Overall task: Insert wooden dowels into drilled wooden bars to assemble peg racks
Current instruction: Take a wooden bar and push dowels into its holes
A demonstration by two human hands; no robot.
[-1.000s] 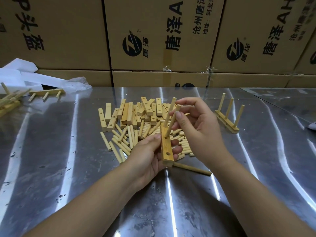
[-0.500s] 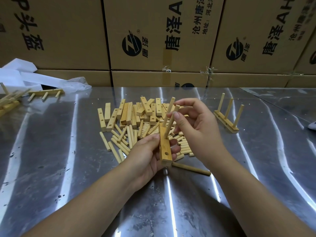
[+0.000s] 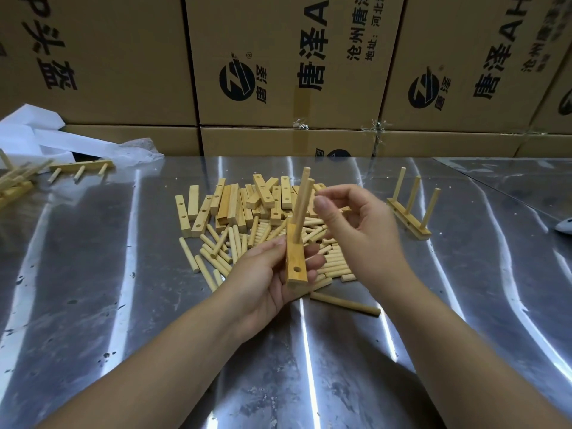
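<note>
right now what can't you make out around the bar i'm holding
- Head view: how deep the two dowels sit in the bar; the bar's own wood hides their ends.
- Head view: whether the right hand touches the dowels; its thumb lies too close to tell.
- Head view: the bar's back face, covered by the left hand.
- Head view: the white object, cut off by the right edge.

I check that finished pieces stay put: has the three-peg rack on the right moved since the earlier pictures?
No. The three-peg rack stands where it stood, same offset from the taped carton seam behind it.
</note>
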